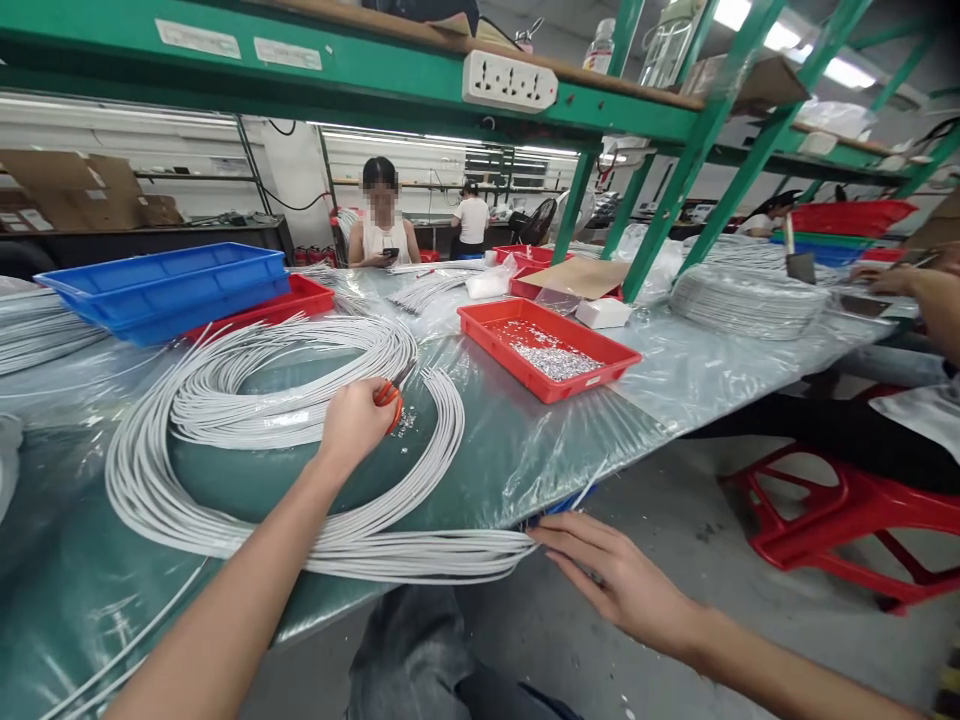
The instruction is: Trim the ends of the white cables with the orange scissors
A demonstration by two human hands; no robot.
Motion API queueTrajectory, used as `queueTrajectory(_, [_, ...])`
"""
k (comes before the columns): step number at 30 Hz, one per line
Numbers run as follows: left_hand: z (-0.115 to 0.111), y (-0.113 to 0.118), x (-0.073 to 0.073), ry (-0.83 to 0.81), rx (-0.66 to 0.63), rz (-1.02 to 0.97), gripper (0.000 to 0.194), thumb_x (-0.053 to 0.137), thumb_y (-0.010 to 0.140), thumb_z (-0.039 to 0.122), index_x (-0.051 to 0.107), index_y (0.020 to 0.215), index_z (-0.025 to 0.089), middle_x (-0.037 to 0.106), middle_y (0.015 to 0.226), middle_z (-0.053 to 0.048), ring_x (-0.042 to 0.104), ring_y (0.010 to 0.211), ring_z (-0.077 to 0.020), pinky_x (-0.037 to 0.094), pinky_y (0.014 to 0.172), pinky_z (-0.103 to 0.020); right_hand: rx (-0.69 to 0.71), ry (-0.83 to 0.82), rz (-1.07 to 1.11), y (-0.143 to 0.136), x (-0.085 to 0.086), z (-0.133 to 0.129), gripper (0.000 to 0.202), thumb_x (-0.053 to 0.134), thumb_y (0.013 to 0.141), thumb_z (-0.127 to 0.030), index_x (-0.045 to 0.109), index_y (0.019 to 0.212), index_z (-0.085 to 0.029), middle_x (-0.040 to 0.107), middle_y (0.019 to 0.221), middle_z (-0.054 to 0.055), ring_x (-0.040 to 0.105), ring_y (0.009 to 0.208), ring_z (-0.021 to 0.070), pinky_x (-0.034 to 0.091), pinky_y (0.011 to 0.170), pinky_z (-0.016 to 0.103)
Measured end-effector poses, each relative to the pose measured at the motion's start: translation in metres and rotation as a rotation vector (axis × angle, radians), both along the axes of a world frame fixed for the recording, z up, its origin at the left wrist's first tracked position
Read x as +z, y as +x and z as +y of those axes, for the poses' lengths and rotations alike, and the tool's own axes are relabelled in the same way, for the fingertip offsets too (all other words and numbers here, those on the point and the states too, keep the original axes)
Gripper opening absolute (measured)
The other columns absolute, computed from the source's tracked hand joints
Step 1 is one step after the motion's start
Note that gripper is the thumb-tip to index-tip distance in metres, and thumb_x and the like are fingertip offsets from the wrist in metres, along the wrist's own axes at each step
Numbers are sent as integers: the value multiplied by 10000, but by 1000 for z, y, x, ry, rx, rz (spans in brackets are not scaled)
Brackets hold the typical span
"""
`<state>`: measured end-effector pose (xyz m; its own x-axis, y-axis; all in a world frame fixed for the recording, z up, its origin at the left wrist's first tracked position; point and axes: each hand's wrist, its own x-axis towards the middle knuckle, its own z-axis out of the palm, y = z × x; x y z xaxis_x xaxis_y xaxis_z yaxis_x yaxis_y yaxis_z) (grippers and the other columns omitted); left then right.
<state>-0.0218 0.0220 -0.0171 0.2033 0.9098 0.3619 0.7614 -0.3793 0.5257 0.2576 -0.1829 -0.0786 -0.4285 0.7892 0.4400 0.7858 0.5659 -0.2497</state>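
While orange-handled pliers (pixel 396 410) are clasped by the left hand (pixel 352 418), white cables (pixel 446 552) are seemingly sorted by the half-curled right hand (pixel 611 572), grip unclear, precision needed.

a cable loop (pixel 139 490) lies at the front left of the tabletop (pixel 574 440), a second coil (pixel 285 420) against its far side. behind them, leftward, a bin (pixel 191 300) overlaps a tray (pixel 309 297). to their right, a parts tray (pixel 501 352) holds small bits (pixel 559 362), a small box (pixel 604 314) just behind it. farther right sits another coil (pixel 742 302); a shelf (pixel 375 70) spans above.
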Motion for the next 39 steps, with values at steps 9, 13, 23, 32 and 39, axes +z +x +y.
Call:
queueTrajectory(9, [1, 0, -2, -30, -8, -8, 231, 526, 753, 287, 441, 556, 201, 448, 525, 18, 370, 534, -130, 214, 540, -270, -73, -269, 323, 5, -16, 18, 240, 506, 950, -256, 741, 977, -213, 746, 916, 82, 711, 824, 200, 558, 709, 280])
queueTrajectory(13, [1, 2, -2, -36, -21, 2, 243, 529, 763, 300, 444, 559, 199, 432, 518, 25, 351, 535, -124, 215, 542, -267, -289, -659, 840, 5, -25, 21, 263, 676, 823, -414, 756, 874, -169, 753, 883, 104, 708, 833, 239, 572, 759, 332])
queueTrajectory(23, [-1, 3, -2, -23, -36, -6, 195, 529, 741, 241, 454, 566, 197, 429, 534, 24, 343, 546, -120, 219, 564, -271, -829, -824, 1674, 40, -21, 32, 126, 575, 788, -190, 559, 664, -203, 620, 692, 26, 614, 623, 134, 516, 618, 249])
queueTrajectory(32, [-1, 4, -4, -33, -41, -5, 229, 554, 727, 239, 411, 552, 198, 400, 523, 35, 305, 539, -116, 214, 555, -269, 57, -1051, 339, 0, 74, 34, 337, 576, 883, -460, 540, 713, -172, 456, 645, -26, 370, 598, 105, 289, 557, 235])
queueTrajectory(39, [2, 1, -3, -8, -23, -13, 199, 535, 734, 213, 445, 557, 195, 401, 510, 39, 306, 534, -114, 219, 552, -261, -372, -391, 109, -42, 66, 218, 163, 581, 866, -315, 621, 774, -186, 672, 816, 54, 614, 794, 194, 394, 709, 259])
